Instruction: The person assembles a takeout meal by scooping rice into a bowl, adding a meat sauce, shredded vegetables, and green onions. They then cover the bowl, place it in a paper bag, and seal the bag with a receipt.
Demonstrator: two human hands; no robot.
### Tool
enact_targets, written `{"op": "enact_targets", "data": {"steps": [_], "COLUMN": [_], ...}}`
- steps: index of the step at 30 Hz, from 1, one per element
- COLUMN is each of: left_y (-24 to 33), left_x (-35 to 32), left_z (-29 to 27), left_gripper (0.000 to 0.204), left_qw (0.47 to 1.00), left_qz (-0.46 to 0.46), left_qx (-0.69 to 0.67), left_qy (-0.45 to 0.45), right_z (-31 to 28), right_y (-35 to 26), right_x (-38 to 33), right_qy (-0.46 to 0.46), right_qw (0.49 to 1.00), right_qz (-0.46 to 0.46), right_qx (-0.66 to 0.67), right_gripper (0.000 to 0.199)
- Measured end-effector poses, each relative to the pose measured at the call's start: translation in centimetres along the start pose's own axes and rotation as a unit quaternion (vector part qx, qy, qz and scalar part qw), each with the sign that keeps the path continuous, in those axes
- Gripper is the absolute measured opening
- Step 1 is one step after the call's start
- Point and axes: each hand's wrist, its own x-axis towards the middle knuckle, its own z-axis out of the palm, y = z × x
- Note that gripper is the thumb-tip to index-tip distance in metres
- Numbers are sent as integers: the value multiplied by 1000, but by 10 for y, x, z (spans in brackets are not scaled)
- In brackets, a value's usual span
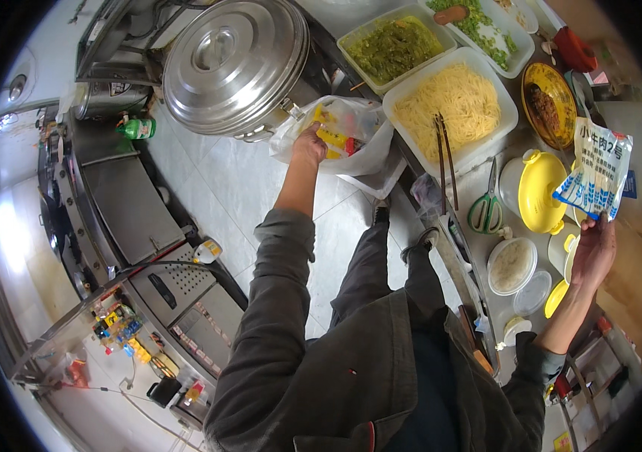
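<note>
My right hand grips the lower edge of a white and blue seasoning packet, held up over the right side of the counter. My left hand reaches over a bin lined with a white plastic bag. Its fingers are curled beside a yellow wrapper inside the bag; whether they pinch something small I cannot make out. Beneath the packet sits a yellow lidded pot. A tub of white powder or paste stands left of my right hand.
On the counter are a tub of noodles with chopsticks, green-handled scissors, a tub of dark pickled greens, chopped greens and a yellow bowl. A large lidded steel pot stands beyond the bin; a stove unit is at left.
</note>
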Motion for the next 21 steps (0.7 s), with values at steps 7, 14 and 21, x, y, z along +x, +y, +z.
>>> {"op": "enact_targets", "data": {"steps": [7,14,21], "left_y": [-7,-93,-166], "left_x": [14,-122,-175], "left_z": [-3,-58,-146], "left_gripper": [11,30,36], "left_qw": [993,974,984], "left_qz": [112,209,133], "left_qx": [-16,75,74], "left_qy": [29,35,94], "right_z": [12,39,105], "right_y": [20,27,52], "right_x": [-25,-57,-82], "right_qy": [30,30,17], "right_qw": [999,1000,996], "right_qz": [22,-2,75], "right_qx": [12,2,45], "right_gripper": [18,14,10]}}
